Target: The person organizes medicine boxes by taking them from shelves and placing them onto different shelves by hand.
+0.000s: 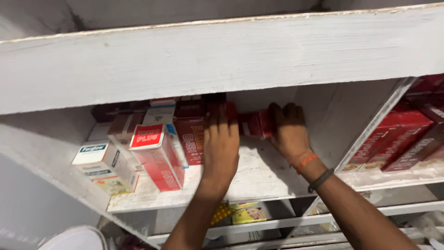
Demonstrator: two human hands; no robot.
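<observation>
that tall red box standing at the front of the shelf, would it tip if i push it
Probably. The red box stands upright on a narrow end and already looks tilted, so a push up high would likely topple it. It looks like thin carton, likely light and easily dented. The white box beside it might catch it.

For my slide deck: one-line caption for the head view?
Both hands, left hand and right hand, reach red cartons at the back of a white shelf.

The fingertips of the left hand [221, 143] are hidden among red boxes [192, 139]; the shelf board [222, 60] above hides the boxes' tops.
</observation>
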